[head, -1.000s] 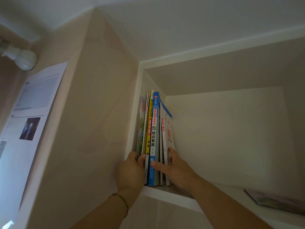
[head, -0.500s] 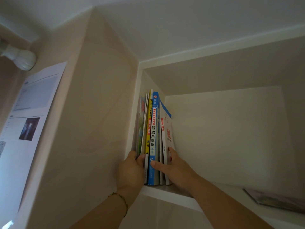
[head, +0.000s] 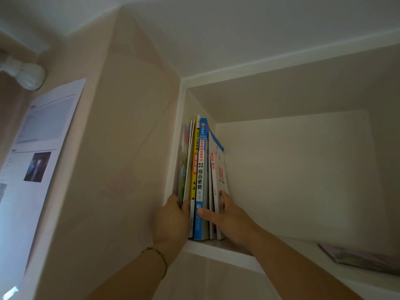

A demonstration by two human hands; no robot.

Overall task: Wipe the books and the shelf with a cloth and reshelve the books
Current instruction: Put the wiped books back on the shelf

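High white shelf (head: 218, 250) alcove beside a papered wall: a row of books (head: 200, 176) squared upright against its left side.
Left hand (head: 172, 221) and right hand (head: 225, 215) clasp the row's ends, probably steadying it.

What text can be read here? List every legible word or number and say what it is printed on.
"2024 山西中考 面对面 英语" on the yellow book spine.
"山香教育 2017年 国家教师资格考试 专用教材 综合素质 小学" on the blue book spine.
"精进" in red on the white book; its smaller print is unreadable.
Printed sheet on the wall: too blurred.
Flat book on the shelf: no legible text.
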